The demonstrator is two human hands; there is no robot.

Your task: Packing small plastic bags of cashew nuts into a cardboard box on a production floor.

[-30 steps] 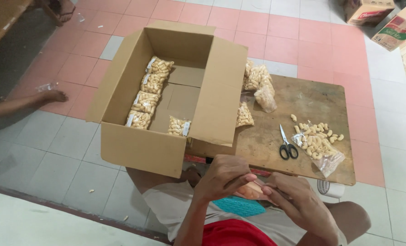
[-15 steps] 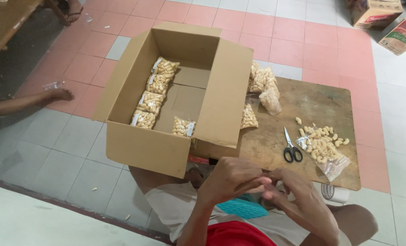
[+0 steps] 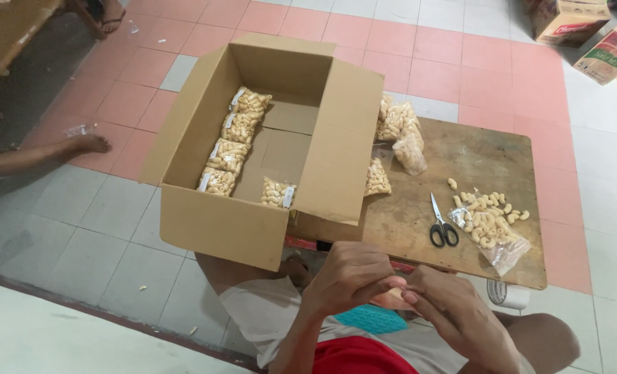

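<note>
My left hand (image 3: pixel 353 277) and my right hand (image 3: pixel 454 312) meet over my lap, fingertips pinched together on a small pale packet (image 3: pixel 391 299) that is mostly hidden by the fingers. Just ahead stands an open cardboard box (image 3: pixel 211 225) with a row of clear snack packets (image 3: pixel 229 152) along its left side and one more packet (image 3: pixel 277 192) near the front. To the right, a low wooden table (image 3: pixel 475 156) carries black-handled scissors (image 3: pixel 441 225), an open clear bag with loose snack pieces (image 3: pixel 488 221) and several filled packets (image 3: pixel 398 128).
A teal object (image 3: pixel 371 320) lies in my lap under the hands. A tape roll (image 3: pixel 508 295) sits on the floor by the table's near corner. Another person's foot (image 3: pixel 87 144) rests on the tiles at left. Two cardboard boxes (image 3: pixel 568 17) stand at top right.
Both hands have stayed together over my lap, the fingers shifting slightly on the small packet. The view has drifted a little; the box and table have not moved.
</note>
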